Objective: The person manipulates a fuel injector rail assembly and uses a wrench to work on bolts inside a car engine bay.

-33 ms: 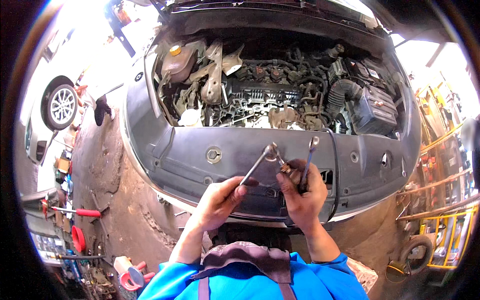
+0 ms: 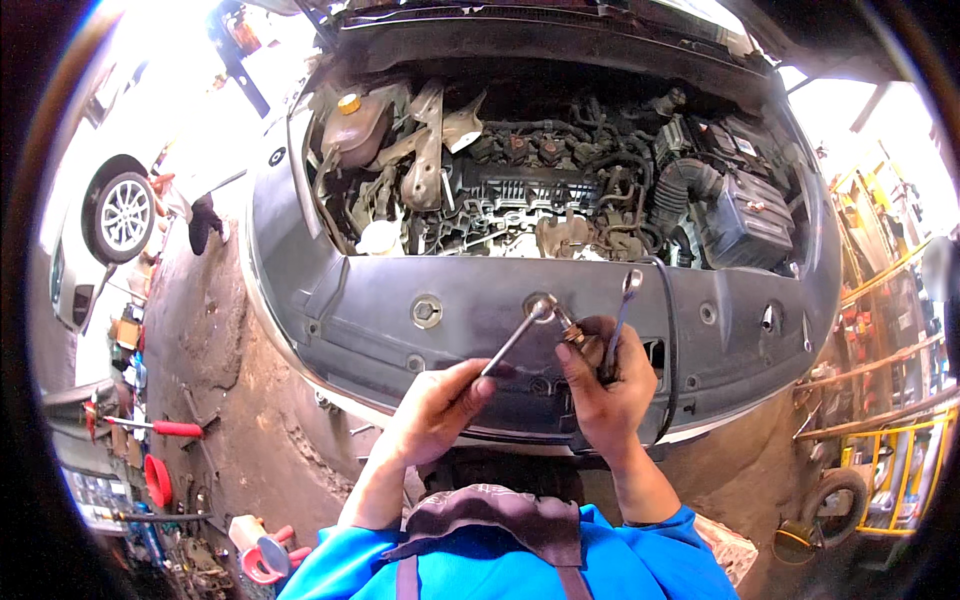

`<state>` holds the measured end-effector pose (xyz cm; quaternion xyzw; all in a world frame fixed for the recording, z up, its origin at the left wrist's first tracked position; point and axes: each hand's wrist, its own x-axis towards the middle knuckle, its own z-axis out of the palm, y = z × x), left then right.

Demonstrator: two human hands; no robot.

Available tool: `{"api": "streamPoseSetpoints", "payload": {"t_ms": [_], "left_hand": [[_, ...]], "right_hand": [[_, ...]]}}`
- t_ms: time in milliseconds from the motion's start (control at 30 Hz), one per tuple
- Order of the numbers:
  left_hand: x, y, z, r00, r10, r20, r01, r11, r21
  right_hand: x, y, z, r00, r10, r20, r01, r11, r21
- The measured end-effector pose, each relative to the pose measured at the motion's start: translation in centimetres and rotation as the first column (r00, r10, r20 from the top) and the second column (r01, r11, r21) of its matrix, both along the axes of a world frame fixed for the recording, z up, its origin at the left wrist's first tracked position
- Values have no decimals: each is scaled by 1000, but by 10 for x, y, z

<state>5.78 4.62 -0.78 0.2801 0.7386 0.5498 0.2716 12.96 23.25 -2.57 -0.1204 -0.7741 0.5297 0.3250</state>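
Note:
My left hand (image 2: 447, 405) is closed around a slim steel tool (image 2: 515, 340) with a shaft that slants up and right. The tool's upper end meets, or nearly meets, the tip of a small metal threaded part (image 2: 573, 333), which looks like a sensor or plug. Thumb and fingers of my right hand (image 2: 610, 395) pinch that part. A wrench (image 2: 628, 300) also sits in my right hand, its ring end pointing up. Both hands are over the dark front panel (image 2: 480, 300) of a car with its hood up. My fingers hide the lower ends of the tools.
Beyond the panel lies the exposed engine (image 2: 530, 190), with a yellow-capped reservoir (image 2: 357, 130) at left and a black box (image 2: 750, 220) at right. A black cable (image 2: 671, 350) crosses the panel. At left are a parked car's wheel (image 2: 126, 215) and a red-handled tool (image 2: 178, 429); yellow racks (image 2: 900, 480) stand at right.
The tip of the left-hand tool and the threaded part have shifted slightly down toward me. The wrench's ring end has tilted a little to the right. Both grips look the same.

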Motion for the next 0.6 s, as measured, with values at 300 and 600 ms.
{"api": "streamPoseSetpoints", "payload": {"t_ms": [300, 600], "left_hand": [[6, 7, 7, 999, -23, -25, 21, 996, -81], [-62, 32, 15, 993, 119, -4, -110, 926, 360]], "right_hand": [[2, 7, -8, 1000, 0, 4, 0, 1000, 7], [-18, 45, -2, 996, 92, 7, -92, 996, -7]]}}
